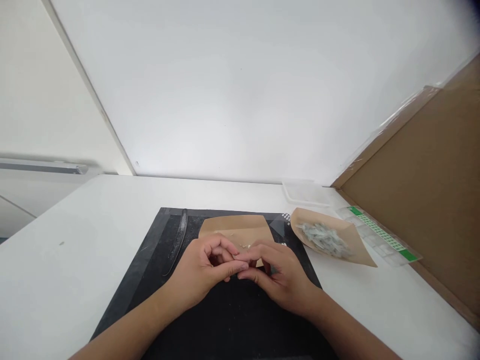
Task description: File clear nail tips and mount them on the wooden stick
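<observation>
My left hand (206,265) and my right hand (279,272) meet fingertip to fingertip over the black mat (232,325). Both are closed in a pinch, and whatever lies between the fingers is too small or hidden to name. Just behind them, partly covered by my fingers, a brown paper sheet (236,225) lies on the mat with a few small pale bits on it. Something pale green shows faintly beneath my right hand's fingers.
Left on the mat lies a dark curved tool (179,242). To the right, a brown paper tray (362,250) holds a pile of pale green pieces (324,240). Beyond are a clear shallow tray (305,192), a clear compartment box with a green label (382,233) and a cardboard panel (431,175).
</observation>
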The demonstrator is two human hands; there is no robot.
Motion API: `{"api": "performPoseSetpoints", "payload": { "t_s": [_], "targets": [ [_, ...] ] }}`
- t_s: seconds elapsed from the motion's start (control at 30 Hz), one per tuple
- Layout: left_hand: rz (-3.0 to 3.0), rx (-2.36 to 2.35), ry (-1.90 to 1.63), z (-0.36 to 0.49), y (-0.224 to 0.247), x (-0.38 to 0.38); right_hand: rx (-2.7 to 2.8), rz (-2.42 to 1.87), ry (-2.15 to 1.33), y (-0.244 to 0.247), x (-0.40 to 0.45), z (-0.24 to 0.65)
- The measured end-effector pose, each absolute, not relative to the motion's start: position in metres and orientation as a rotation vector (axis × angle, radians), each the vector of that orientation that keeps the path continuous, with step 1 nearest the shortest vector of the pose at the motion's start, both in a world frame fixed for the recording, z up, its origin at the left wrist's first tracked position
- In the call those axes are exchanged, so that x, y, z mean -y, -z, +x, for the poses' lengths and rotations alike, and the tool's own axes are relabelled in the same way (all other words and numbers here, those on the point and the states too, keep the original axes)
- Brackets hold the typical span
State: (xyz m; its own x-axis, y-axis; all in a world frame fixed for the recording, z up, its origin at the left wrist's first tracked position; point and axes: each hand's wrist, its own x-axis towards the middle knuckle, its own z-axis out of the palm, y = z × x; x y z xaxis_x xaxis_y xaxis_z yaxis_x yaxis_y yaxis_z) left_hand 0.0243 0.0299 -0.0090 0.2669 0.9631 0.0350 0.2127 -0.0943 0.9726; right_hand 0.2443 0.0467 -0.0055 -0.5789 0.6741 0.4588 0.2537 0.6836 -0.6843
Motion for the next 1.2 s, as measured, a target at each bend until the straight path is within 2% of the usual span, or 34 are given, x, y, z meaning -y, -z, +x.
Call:
{"api": "performPoseSetpoints", "payload": {
  "t_s": [0.13,0.27,0.4,0.67,0.93,1.2],
  "targets": [
    [1.987,-1.268,-0.994,0.023,0.012,-0.03,2.158,-0.733,-0.621,0.005,-0.049,0.247],
    [2.188,-1.385,-1.059,0.02,0.011,-0.032,2.114,-0.81,-0.551,0.008,-0.054,0.253],
    [2.269,-1.798,-1.085,0.005,0.013,-0.044,2.079,-0.853,-0.531,0.009,-0.059,0.256],
    [2.16,-2.558,-0.583,-0.027,0.02,-0.062,2.137,-0.978,-0.519,0.011,-0.06,0.259],
    [2.102,-2.566,-0.155,-0.031,0.029,-0.062,2.011,-1.036,-0.53,0.011,-0.064,0.26],
    [2.063,-2.49,-0.084,-0.033,0.024,-0.063,1.938,-1.024,-0.916,0.002,-0.056,0.258]
  ]
}}
